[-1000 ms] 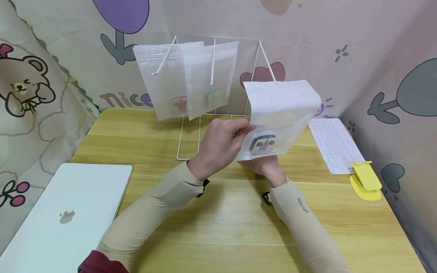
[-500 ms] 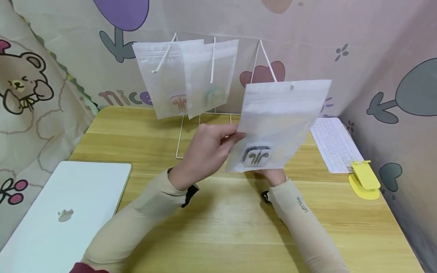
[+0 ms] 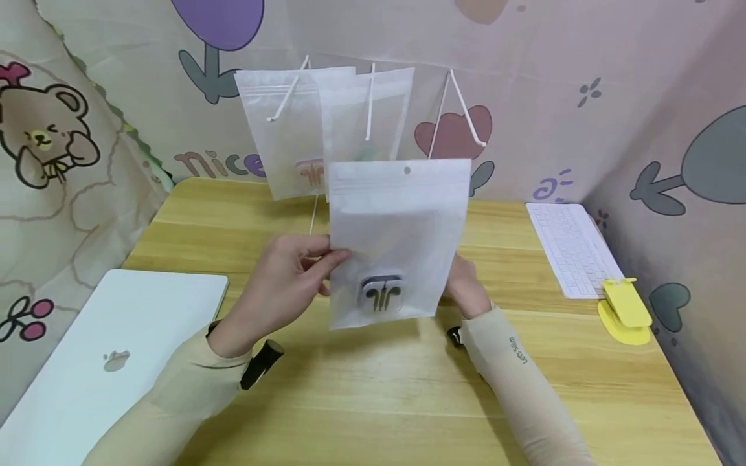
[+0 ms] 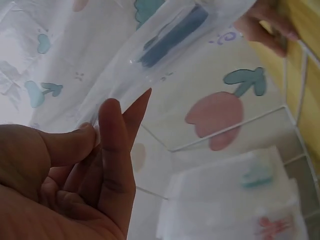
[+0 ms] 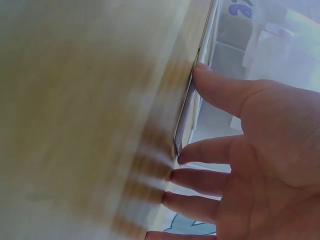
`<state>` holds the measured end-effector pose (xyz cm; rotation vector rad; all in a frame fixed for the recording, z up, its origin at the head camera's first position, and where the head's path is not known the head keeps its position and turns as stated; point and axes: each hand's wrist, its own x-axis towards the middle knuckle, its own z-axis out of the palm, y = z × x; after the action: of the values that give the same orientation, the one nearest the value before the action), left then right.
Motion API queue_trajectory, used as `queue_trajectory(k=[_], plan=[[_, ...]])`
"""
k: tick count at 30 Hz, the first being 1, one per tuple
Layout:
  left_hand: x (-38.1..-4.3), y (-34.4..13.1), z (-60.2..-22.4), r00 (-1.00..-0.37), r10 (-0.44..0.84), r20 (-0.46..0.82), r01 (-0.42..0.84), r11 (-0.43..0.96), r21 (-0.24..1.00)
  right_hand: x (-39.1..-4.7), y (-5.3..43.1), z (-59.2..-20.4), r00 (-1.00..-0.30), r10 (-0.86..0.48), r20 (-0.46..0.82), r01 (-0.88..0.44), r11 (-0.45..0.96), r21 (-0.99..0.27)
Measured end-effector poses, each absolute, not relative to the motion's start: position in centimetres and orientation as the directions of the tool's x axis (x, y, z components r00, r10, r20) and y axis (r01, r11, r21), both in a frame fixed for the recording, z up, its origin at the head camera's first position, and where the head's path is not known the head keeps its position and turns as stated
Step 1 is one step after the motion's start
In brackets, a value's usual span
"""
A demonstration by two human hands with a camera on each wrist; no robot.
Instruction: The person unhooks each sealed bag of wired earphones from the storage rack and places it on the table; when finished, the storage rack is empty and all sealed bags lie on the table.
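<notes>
My left hand (image 3: 278,279) pinches the left edge of a frosted white zip bag (image 3: 402,236) between thumb and fingers. Through its lower part shows a small clear case of dark earphones (image 3: 381,296). Off any prong, the bag hangs in the air in front of a white wire rack (image 3: 469,116). Partly behind the bag is my right hand (image 3: 466,285). In the right wrist view, its extended, spread fingers (image 5: 197,196) touch down on the table by the rack's base wire (image 5: 186,117), with the thumb tip against that wire.
Two more frosted bags, a left one (image 3: 285,142) and a middle one (image 3: 361,116), hang on the rack's prongs. A closed white laptop (image 3: 116,362) lies at left. On the right are a white keyboard (image 3: 574,249) and a yellow stand (image 3: 626,310). Printed cloth surrounds the wooden table (image 3: 379,408).
My left hand has drawn the bag off the right prong, then left and toward me; that prong's tip is now bare. The right hand has stayed low at the rack's base.
</notes>
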<state>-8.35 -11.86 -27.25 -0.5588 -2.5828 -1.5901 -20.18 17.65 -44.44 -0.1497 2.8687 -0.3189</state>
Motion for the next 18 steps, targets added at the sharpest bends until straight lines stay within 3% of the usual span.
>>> queue_trajectory(k=[1,7,18], plan=[[-8.3,-12.1,-27.5,-0.938,0.275,0.212,0.315,0.414,0.854,-18.4,16.1,-40.6,-0.952,-0.133,-0.276,-0.073,0.974,-0.215],[-7.1,-14.7,-30.0,-0.963,0.264,0.062,0.191,0.496,0.847,-18.4,15.4,-40.3,-0.928,-0.213,-0.307,-0.168,0.971,-0.168],[-5.4,-19.8,-34.4,-0.935,0.280,-0.220,-0.003,0.612,0.791,-18.3,15.4,-39.9,-0.930,-0.216,-0.297,-0.159,0.966,-0.205]])
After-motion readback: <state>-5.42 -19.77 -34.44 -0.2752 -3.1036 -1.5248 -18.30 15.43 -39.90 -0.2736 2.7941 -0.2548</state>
